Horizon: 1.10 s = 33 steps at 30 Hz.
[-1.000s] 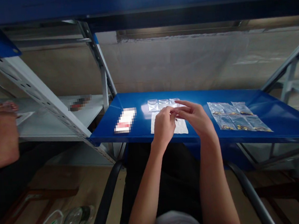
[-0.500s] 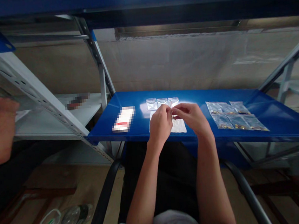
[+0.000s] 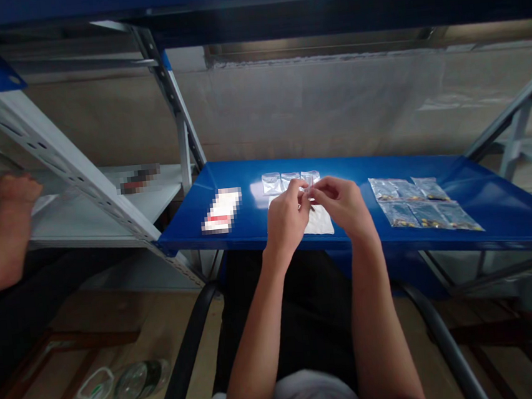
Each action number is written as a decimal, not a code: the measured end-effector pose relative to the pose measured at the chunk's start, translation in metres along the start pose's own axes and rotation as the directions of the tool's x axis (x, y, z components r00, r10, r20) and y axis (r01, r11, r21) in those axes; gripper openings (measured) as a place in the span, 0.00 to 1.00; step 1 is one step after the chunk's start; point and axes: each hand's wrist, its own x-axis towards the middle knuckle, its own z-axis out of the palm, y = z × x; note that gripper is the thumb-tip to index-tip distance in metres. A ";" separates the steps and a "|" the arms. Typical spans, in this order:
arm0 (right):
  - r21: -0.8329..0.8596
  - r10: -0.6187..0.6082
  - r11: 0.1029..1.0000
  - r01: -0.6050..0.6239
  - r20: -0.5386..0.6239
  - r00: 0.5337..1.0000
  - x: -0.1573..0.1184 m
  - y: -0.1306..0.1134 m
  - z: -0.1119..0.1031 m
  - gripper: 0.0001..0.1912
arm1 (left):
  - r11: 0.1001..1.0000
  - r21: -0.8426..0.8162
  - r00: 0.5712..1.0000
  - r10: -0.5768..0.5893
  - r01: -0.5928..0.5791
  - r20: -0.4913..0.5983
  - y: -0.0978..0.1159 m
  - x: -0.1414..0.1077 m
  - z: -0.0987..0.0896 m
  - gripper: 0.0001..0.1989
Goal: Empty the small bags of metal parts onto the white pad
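On the blue steel shelf (image 3: 415, 240), the left hand (image 3: 286, 213) and right hand (image 3: 344, 204) are pinching what seems a small clear bag (image 3: 310, 187), above a white sheet (image 3: 323, 224).

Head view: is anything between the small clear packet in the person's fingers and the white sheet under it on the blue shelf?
Nothing visible stands between them. The small clear packet, pinched between the left hand and the right hand, is above the white sheet. Only those hands overlap the sheet.
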 end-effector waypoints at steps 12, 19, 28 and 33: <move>-0.471 -0.083 0.882 -0.001 -0.158 0.984 -0.003 -0.021 0.022 0.08 | 0.993 0.111 0.996 -0.028 0.038 -0.090 -0.011 0.001 -0.006 0.10; -0.430 -0.093 0.902 0.036 -0.111 0.989 -0.004 -0.026 0.021 0.05 | 1.000 -0.017 0.998 0.004 -0.005 -0.067 -0.016 0.001 -0.010 0.13; -0.156 -0.011 0.988 0.018 0.043 0.999 -0.001 -0.018 0.012 0.06 | 0.985 -0.134 0.990 -0.122 0.111 -0.070 -0.020 0.003 -0.012 0.12; -0.017 0.131 0.991 -0.134 -0.111 0.985 0.007 0.008 0.008 0.13 | 0.932 -0.325 0.981 -0.189 0.162 -0.052 -0.031 0.003 -0.016 0.13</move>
